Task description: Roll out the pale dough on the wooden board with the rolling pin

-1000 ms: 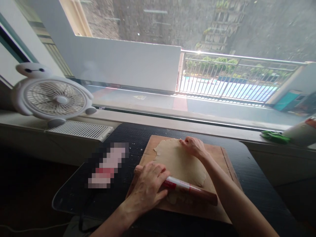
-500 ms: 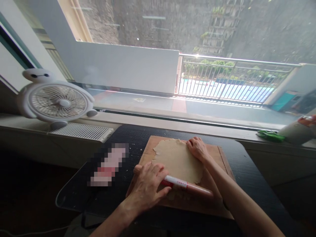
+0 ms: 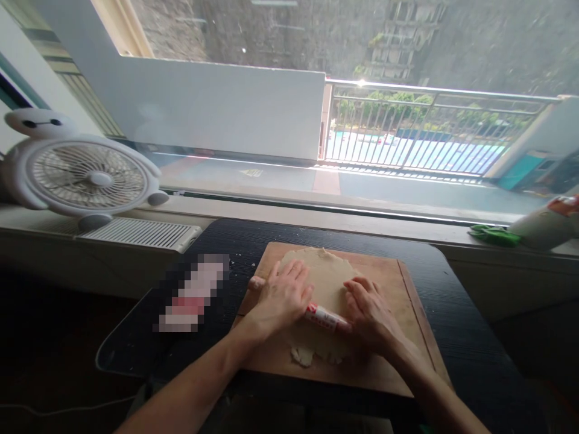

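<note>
A wooden rolling pin (image 3: 323,317) with a red and white label lies across a thin, ragged-edged sheet of dough (image 3: 326,274). The dough is spread on a wooden board (image 3: 388,278). Over the pin's left part lies my left hand (image 3: 283,294), its palm closed on the pin and its fingers reaching forward above the dough. My right hand (image 3: 368,308) is closed over the pin's right end with bent fingers, hiding that end. Torn dough edges show on the near side of the pin.
The board rests on a black table (image 3: 456,313). A blurred-out pink item (image 3: 199,295) lies left of the board. Beyond are a white fan (image 3: 97,178) on a ledge, a window with a railing (image 3: 429,126) behind it, and a green cloth (image 3: 495,235) at right.
My right hand has come back from the dough's far edge onto the pin's right end. The pin has moved forward onto the dough under my left hand. The view has shifted slightly.
</note>
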{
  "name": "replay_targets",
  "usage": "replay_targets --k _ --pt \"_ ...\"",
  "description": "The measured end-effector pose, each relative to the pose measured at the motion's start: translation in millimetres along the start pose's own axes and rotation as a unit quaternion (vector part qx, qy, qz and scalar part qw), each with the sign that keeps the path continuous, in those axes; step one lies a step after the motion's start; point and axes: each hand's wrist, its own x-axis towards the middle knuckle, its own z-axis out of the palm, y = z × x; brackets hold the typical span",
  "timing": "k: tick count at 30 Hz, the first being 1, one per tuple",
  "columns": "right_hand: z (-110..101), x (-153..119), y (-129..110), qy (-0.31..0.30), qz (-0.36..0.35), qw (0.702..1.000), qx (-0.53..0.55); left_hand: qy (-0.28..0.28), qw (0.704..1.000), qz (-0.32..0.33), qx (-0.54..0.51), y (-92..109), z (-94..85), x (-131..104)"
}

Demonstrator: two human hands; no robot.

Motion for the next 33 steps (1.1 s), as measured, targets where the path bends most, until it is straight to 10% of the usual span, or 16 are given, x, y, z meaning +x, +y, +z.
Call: replay_targets --k 8,16,24,33 --pt "1.8 -72.8 -38.1 0.019 -0.076 0.995 -0.054 -0.018 0.997 0.067 0.018 -0.3 -13.4 -94.9" --pt "-0.8 -41.7 -27.6 0.014 -0.016 0.996 -0.086 -0.02 0.999 -0.029 0.038 -13.3 -12.3 -45.3" --pt "-1.4 -90.5 -35.9 0.04 -0.168 0.976 -0.136 -0.005 0.998 0.032 0.055 -9.9 -16.1 -115.8" --pt "1.4 -23.3 -22.2 0.02 -0.018 0.996 -0.088 -0.002 1.0 -0.025 0.013 -7.4 -10.6 -33.4"
